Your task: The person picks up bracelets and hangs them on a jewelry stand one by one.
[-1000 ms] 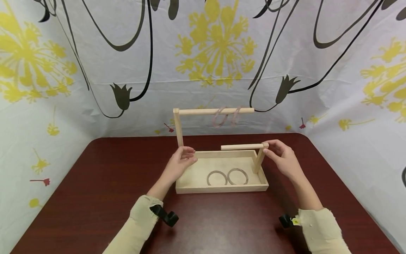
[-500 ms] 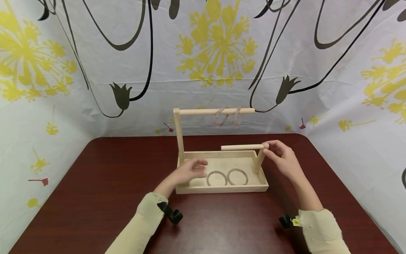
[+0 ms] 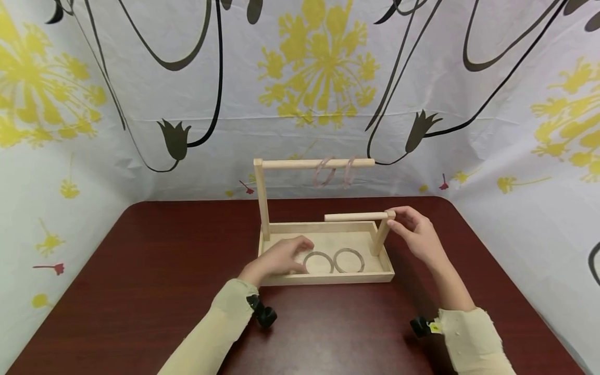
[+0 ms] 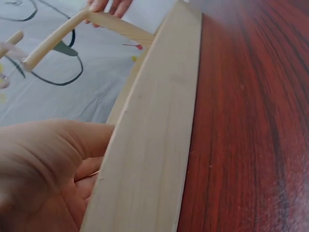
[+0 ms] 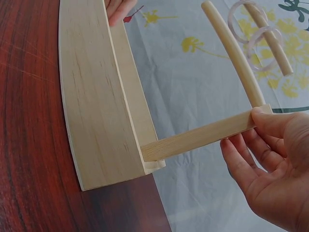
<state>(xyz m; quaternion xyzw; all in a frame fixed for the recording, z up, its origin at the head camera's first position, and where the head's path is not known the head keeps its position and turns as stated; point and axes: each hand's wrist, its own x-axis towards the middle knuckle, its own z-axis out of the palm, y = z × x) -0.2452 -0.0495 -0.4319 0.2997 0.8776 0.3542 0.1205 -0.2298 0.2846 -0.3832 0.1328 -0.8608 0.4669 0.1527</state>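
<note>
A shallow wooden tray [image 3: 328, 279] carries a tall post with a crossbar [image 3: 300, 164] at its left and a shorter post with a bar [image 3: 356, 216] at its right. Two clear rings, a left ring [image 3: 319, 253] and a right ring [image 3: 349, 250], lie side by side inside the tray. My left hand [image 3: 280, 256] reaches over the front wall, thumb and fingers apart, right at the left ring's edge. In the left wrist view the tray wall hides its fingertips. My right hand [image 5: 280, 154] pinches the top corner of the short post [image 5: 203, 137] between thumb and fingers.
Two pinkish clear rings [image 3: 324, 173] hang on the tall crossbar toward its free right end. The tray stands on a dark red wooden table [image 3: 328, 328]. Behind it hangs a white cloth [image 3: 290, 135] with yellow flowers.
My left hand has left the tray's left rear side by the tall post, moving forward and right, down to the left ring. My right hand stays on the short post.
</note>
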